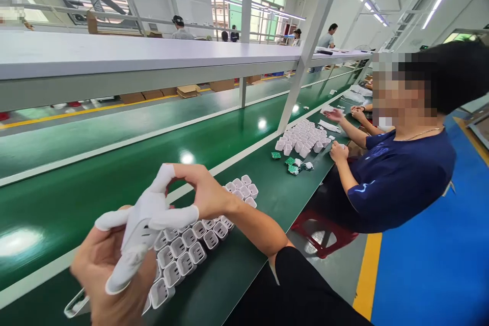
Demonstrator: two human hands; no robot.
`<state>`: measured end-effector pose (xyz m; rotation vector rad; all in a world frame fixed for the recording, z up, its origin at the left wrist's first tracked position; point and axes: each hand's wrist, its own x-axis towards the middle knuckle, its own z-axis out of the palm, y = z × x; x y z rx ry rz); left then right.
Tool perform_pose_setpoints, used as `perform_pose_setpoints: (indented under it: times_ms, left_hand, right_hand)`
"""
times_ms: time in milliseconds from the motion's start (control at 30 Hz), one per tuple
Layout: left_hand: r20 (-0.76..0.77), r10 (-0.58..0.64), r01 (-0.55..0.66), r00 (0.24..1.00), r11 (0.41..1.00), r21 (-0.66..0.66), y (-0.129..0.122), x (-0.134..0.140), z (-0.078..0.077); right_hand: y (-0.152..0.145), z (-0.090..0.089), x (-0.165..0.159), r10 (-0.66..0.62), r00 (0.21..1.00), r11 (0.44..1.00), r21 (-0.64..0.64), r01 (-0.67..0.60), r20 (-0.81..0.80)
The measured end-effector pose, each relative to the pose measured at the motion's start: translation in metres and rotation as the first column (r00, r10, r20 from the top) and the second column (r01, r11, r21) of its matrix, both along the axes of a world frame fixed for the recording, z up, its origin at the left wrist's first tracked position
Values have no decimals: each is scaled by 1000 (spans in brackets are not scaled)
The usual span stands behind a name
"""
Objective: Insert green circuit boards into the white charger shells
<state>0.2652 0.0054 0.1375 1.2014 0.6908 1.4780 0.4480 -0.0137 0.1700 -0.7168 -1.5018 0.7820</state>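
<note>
Close to the camera at lower left, a white plastic charger housing [136, 224] with dark slots in its face is held up between my two hands. My left hand [103, 265] grips it from below and the left, with white finger cots on its thumb and a finger. From the right, my right hand [208, 193] pinches the housing, also with white-covered fingertips. Those fingertips hide part of the piece. Beneath and behind my hands, rows of similar open white housings [178, 247] stand on the green work surface [214, 277].
To the right sits a co-worker in a dark blue shirt [405, 178], handling small pieces. Before that person lie a cluster of white housings [303, 135] and green circuit boards [292, 163]. A slanted metal post [309, 56] and a white shelf [153, 53] cross above the green belt [95, 188].
</note>
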Motion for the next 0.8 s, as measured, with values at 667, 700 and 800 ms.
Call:
perform_pose_setpoints:
  times_ms: [667, 700, 800]
  left_hand:
    - [374, -240, 294, 896, 951, -94, -31, 22, -2]
    - [375, -245, 301, 894, 949, -96, -32, 22, -1]
    - [367, -241, 299, 898, 948, -109, -32, 23, 0]
  right_hand:
    - [-3, -2, -12, -127, 989, 987, -107, 119, -70]
    - [-3, -2, -12, -132, 989, 986, -112, 124, -67]
    - [-3, -4, -11, -134, 989, 985, -114, 126, -61]
